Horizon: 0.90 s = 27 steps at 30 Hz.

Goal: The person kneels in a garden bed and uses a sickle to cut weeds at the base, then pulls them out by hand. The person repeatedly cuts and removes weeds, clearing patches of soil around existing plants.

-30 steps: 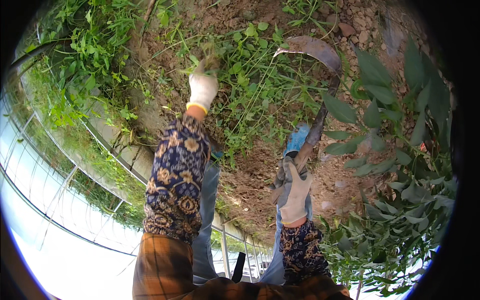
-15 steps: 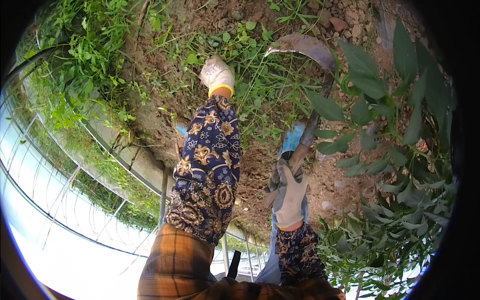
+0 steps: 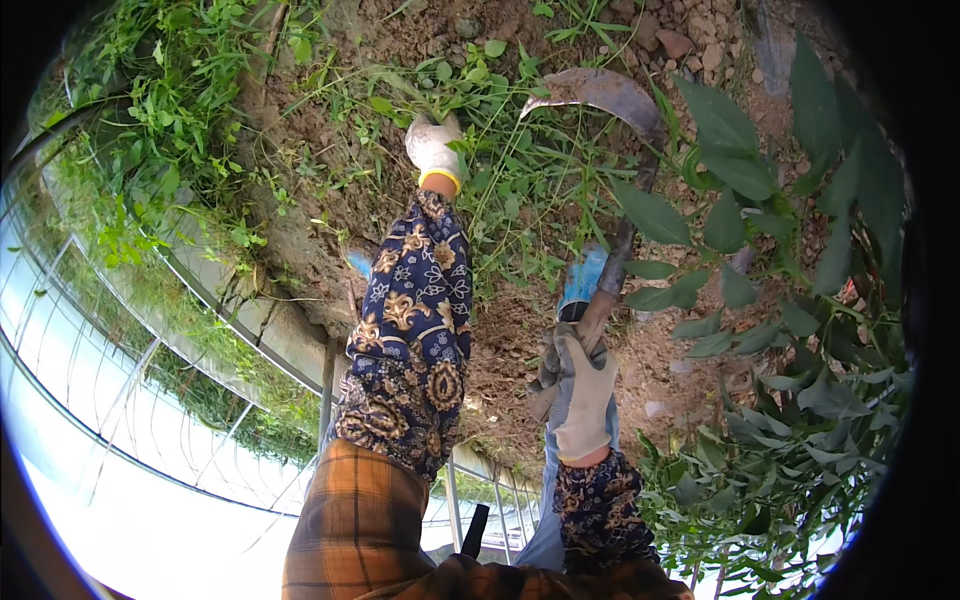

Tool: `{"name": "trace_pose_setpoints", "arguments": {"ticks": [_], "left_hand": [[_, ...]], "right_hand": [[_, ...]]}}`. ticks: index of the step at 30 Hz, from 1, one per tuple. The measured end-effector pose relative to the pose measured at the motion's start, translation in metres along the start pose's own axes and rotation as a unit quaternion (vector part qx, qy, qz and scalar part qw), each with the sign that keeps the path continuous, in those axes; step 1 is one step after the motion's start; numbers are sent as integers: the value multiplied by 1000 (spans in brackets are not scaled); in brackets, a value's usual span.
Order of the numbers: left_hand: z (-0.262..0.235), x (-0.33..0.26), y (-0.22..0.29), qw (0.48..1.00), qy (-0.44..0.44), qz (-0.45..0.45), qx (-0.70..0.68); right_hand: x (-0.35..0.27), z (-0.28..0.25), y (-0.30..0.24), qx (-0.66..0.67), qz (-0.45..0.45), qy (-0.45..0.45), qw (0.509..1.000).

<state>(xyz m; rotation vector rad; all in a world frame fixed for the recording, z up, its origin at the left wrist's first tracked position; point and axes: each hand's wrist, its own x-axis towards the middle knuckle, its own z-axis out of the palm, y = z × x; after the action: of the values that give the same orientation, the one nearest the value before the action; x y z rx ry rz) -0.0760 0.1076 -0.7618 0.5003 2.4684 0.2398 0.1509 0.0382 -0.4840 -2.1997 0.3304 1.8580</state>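
Sickle (image 3: 622, 245), one in number, is in the right hand (image 3: 585, 395), whose fingers are wrapped round the lower part of its single handle, with a short stub showing past them on the left side. Its one curved blade (image 3: 600, 88) arches over the patch of weeds (image 3: 520, 185) ahead of the person, the point aimed left; whether the metal touches the stems cannot be told. One left hand (image 3: 433, 145) reaches into the left edge of that same patch, near the blade tip yet apart from it. Its fingers are bent into the leaves and their tips are hidden, so I cannot tell whether they pinch any stems. Two pale gloves cover the two hands, the right one greyed over the fingers, the left one with a yellow cuff (image 3: 440, 178). Two navy sleeve covers (image 3: 410, 300) with tan flowers run up the forearms, meeting one orange and black plaid shirt (image 3: 360, 510). Two blue shoes show in part: one (image 3: 585, 275) just above the right hand, another (image 3: 360, 262) beside the left sleeve. Brown soil (image 3: 510, 350) lies between the arms. One large-leaved plant (image 3: 730, 150) overhangs the sickle on the right, a few leaves crossing near the handle, and one reddish stone (image 3: 675, 43) lies beyond the blade
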Motion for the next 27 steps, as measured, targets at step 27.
{"name": "trace_pose_setpoints", "arguments": {"ticks": [27], "left_hand": [[-15,-57,19,967,27,241,84]], "right_hand": [[-6,10,14,44,3,13,999]]}}
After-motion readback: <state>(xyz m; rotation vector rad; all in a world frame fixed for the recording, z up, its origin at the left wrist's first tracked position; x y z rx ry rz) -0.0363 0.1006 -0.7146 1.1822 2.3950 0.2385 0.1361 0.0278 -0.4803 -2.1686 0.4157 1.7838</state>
